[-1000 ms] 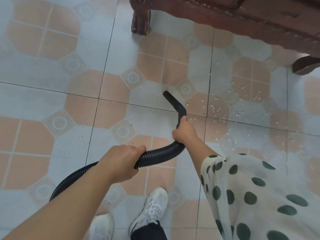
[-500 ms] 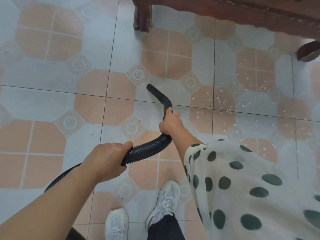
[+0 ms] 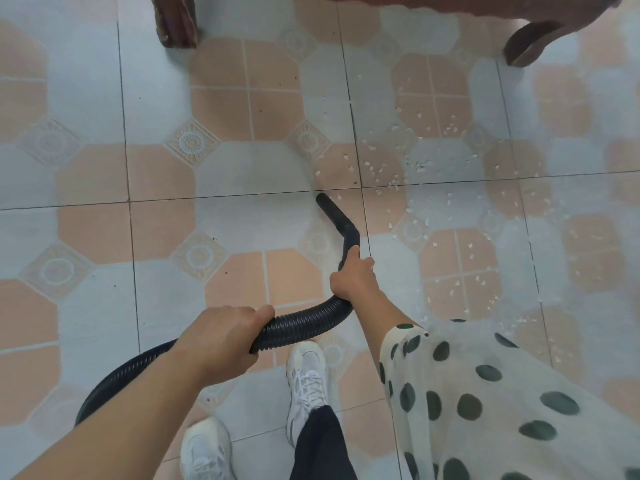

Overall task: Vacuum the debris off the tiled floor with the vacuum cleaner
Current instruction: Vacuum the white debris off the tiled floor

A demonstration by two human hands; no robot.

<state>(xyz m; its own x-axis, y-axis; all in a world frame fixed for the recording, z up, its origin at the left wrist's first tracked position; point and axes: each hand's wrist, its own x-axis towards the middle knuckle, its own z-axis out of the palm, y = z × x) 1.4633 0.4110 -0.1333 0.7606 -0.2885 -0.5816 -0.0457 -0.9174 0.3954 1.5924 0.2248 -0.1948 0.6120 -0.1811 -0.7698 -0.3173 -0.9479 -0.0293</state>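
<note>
**Springy hose, stiff only at the tip**

Left grip wrapped round the ribbed black hose, which trails off toward 7 o'clock. Right grip closed on the rigid bent nozzle near the frame's centre. Nozzle mouth low over the tiled floor, at the edge of the white debris scattered from 1 to 4 o'clock of it. Looks light and bendy along the ribs, so likely to kink or spring back. Best steered from the stiff plastic bend, with slack fed from behind. Crumbs look light and easily blown about.
</note>
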